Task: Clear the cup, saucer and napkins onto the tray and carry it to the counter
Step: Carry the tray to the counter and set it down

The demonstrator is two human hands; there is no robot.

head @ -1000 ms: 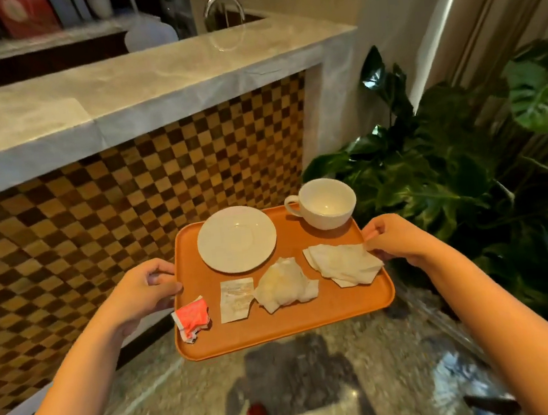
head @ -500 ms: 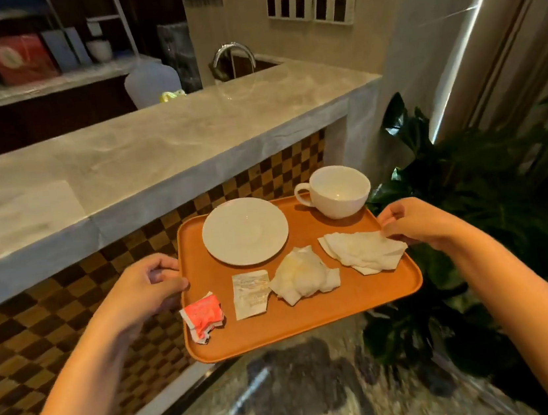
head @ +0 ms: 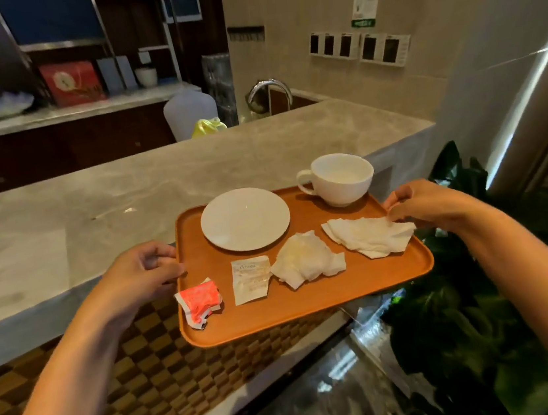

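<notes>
Tray [head: 312,309] in both hands, seemingly level with counter [head: 159,183].

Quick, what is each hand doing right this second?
Left hand: closed on the left rim of the orange tray.
Right hand: closed on the tray's right rim, fingers beside a napkin.

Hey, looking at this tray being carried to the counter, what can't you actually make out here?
All in the head view:
- Fingers under the tray: hidden by the tray; only the tops of the left hand and right hand show.
- Print on the white sachet: too small to read.
- Wall notice: too small and blurred.
- Sink under the faucet: hidden behind the counter.
- Cup bottom: pale glare, so dregs unclear.
</notes>
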